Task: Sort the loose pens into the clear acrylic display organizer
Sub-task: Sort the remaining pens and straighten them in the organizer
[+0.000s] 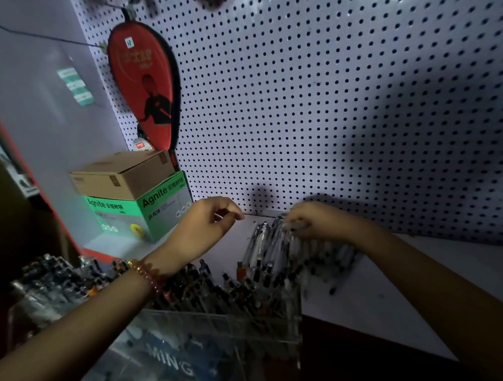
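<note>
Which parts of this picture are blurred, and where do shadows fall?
Head view: the right hand and loose pens smear with motion blur; the left hand is sharper. Large shadows darken the pegboard at right; the organizer below lies dim. Wide-angle distortion bends the pegboard's hole rows.

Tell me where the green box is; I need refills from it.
The green box sits left on the shelf against the pegboard, under a cardboard box, beside the left hand.
</note>
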A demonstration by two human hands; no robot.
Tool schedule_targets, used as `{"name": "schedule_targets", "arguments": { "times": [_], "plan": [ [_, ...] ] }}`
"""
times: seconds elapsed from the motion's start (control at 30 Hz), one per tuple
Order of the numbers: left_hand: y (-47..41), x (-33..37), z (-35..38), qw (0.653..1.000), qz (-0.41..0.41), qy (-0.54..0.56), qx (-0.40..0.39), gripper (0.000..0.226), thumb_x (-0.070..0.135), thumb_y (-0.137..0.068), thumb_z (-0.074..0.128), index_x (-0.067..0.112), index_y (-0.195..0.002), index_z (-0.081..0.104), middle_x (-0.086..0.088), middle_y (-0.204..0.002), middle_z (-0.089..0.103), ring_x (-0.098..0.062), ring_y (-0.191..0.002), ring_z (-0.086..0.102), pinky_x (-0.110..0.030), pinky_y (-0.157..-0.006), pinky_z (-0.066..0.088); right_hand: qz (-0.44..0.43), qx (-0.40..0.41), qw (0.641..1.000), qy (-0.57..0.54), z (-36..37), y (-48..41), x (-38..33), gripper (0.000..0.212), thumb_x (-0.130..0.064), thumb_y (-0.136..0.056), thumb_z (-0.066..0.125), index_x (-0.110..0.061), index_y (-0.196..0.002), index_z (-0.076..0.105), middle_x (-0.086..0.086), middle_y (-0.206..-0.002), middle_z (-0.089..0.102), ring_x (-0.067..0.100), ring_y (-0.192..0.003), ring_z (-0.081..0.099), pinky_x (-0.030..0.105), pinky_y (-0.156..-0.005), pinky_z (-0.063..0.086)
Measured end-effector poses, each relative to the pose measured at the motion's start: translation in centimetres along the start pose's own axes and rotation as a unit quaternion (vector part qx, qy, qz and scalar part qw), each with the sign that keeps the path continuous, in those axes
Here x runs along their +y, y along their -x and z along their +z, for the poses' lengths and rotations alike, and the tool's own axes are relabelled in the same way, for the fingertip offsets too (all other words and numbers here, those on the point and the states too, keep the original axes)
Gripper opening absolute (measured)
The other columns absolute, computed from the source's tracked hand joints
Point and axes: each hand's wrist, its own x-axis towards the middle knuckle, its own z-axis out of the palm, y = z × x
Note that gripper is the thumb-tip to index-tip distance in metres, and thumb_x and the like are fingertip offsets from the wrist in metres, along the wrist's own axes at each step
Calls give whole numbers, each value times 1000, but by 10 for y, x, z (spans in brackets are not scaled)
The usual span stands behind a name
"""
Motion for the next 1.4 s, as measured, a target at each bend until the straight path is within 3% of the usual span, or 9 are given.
{"name": "schedule_targets", "arguments": {
  "times": [0.13, 0.23, 0.33, 0.47, 0.6, 1.0, 1.13, 1.3, 1.4],
  "plan": [
    [3, 6, -7, 1000, -2, 1, 29, 27, 3, -92, 53, 24, -82, 66, 12, -89, 68, -3, -86, 63, -14, -78, 47, -56, 149, 985, -74, -16, 7, -14, 27, -16, -91, 61, -13, -118, 65, 0, -107, 60, 8, -93, 56, 21, -85, 45],
    [8, 18, -16, 998, -2, 44, 47, 20, 6, -94, 52, 18, -87, 67, 8, -89, 67, -6, -85, 63, -15, -77, 48, -121, 232, 955, -140, -41, 8, -48, 18, -12, -92, 59, -20, -107, 63, -12, -102, 55, -10, -91, 53, 5, -85, 40],
    [10, 37, -29, 980, -60, 183, 48, 22, 15, -100, 42, 7, -103, 62, -5, -98, 68, -12, -88, 64, -23, -79, 49, -174, 316, 912, -194, -55, 7, -94, 13, -9, -91, 60, -20, -97, 58, -15, -97, 53, -2, -95, 56, 19, -88, 48],
    [22, 60, -55, 876, -165, 453, -20, 48, 47, -100, 22, 19, -97, 62, 0, -91, 70, -12, -86, 66, -28, -81, 52, -277, 332, 886, -164, -49, 15, -156, 12, 3, -86, 60, -4, -96, 61, -10, -99, 50, 0, -89, 52, 16, -80, 45],
    [47, 66, -92, 782, -179, 596, -34, 42, 36, -100, 31, 10, -106, 64, -4, -108, 71, -13, -97, 68, -27, -79, 58, -339, 291, 888, -104, -26, 15, -193, 18, 2, -86, 51, -4, -97, 64, 4, -108, 52, 15, -91, 55, 32, -79, 49],
    [142, 15, -122, 846, -142, 508, 81, 17, 18, -89, 53, 5, -99, 55, 0, -80, 62, -8, -71, 58, -17, -63, 50, -339, 144, 907, -203, 34, 17, -260, 40, 10, -75, 40, -11, -100, 62, -9, -121, 46, 5, -111, 50, 27, -84, 48],
    [170, 1, -123, 868, -116, 461, 146, 17, 22, -99, 40, 12, -96, 53, 1, -71, 55, -12, -61, 54, -22, -59, 50, -279, 272, 874, -289, 49, 20, -272, 15, -4, -82, 45, -7, -95, 51, -2, -100, 46, 6, -78, 52, 24, -60, 46],
    [205, -7, -114, 953, -105, 283, 30, 21, 18, -98, 40, 5, -82, 45, 7, -59, 48, -3, -49, 40, -12, -48, 35, -148, 42, 871, -466, 65, 13, -280, 26, -25, -93, 56, -11, -114, 49, -7, -63, 45, 2, -48, 44, 16, -46, 34],
    [215, -20, -108, 953, -127, 272, -27, 17, 12, -92, 49, 10, -108, 48, 15, -70, 57, 2, -57, 44, -13, -54, 38, -154, 82, 880, -442, 86, 7, -284, 36, -35, -91, 59, 1, -97, 57, -7, -58, 48, 2, -46, 45, 24, -47, 34]
  ]
}}
